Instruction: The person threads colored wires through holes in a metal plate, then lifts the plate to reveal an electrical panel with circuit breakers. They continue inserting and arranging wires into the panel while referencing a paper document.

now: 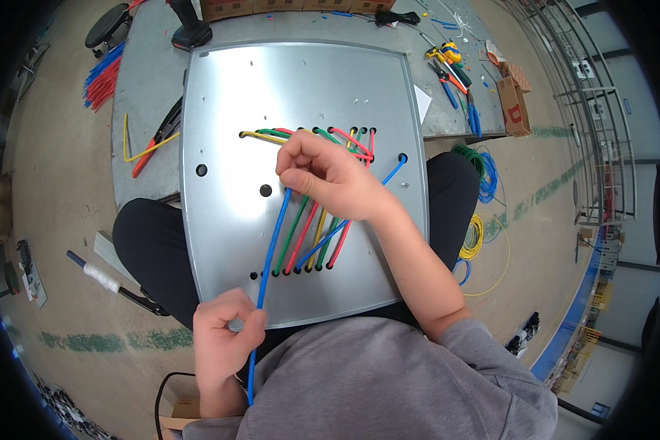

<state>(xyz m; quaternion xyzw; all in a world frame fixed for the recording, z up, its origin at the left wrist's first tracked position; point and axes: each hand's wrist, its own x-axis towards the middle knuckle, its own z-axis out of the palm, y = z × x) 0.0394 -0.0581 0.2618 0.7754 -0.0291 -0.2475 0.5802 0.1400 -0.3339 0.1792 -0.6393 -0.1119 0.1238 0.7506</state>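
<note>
- Two hands work at a grey metal panel that rests across the person's lap and leans on the workbench beyond it.
- Left hand, at the panel's near edge, has thumb and forefinger closed around a blue wire.
- Right hand, over the panel's middle, has its fingertips pinched together on that same blue wire at its upper end.
- Several coloured wires, green, red, yellow and blue, run slantwise from the panel's lower row of holes to its upper row.
- Pliers and cutters lie on the workbench right of the panel; yellow wire lies to the panel's left.
- Coils of wire sit on the floor beyond the panel's right edge.
</note>
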